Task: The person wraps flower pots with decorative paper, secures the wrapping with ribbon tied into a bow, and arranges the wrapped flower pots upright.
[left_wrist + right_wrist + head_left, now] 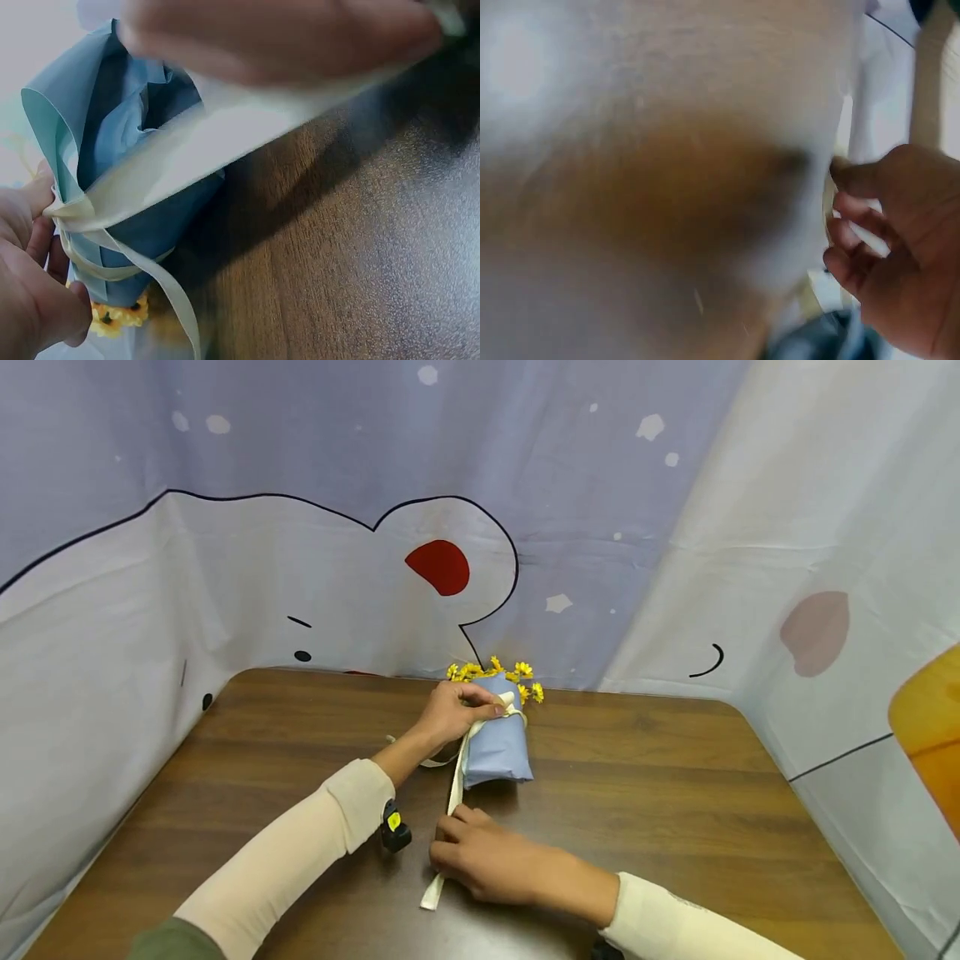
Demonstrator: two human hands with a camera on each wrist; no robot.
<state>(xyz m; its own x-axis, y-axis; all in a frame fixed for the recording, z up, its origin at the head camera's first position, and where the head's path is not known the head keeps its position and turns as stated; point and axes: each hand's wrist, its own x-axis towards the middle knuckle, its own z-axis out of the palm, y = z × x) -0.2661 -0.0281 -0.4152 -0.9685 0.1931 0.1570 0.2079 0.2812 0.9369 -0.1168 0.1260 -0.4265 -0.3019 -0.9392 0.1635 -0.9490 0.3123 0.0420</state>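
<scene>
A small bouquet of yellow flowers (522, 671) wrapped in blue paper (497, 750) lies on the table, blooms toward the back. Around its middle runs a cream ribbon (458, 781). My left hand (453, 711) pinches the ribbon where it crosses the wrap, thumb and fingers at the knot. In the left wrist view the ribbon (184, 161) stretches taut from there to the blurred other hand. Nearer the front, my right hand (491, 857) holds the long tail between curled fingers, and its end sticks out below. Another ribbon tail (174, 294) hangs loose in a curve.
The brown wooden table (675, 793) extends on both sides of the bouquet. A printed curtain (337, 560) rises right behind its back edge and along the sides. A black wrist camera (394, 828) sits at the left cuff.
</scene>
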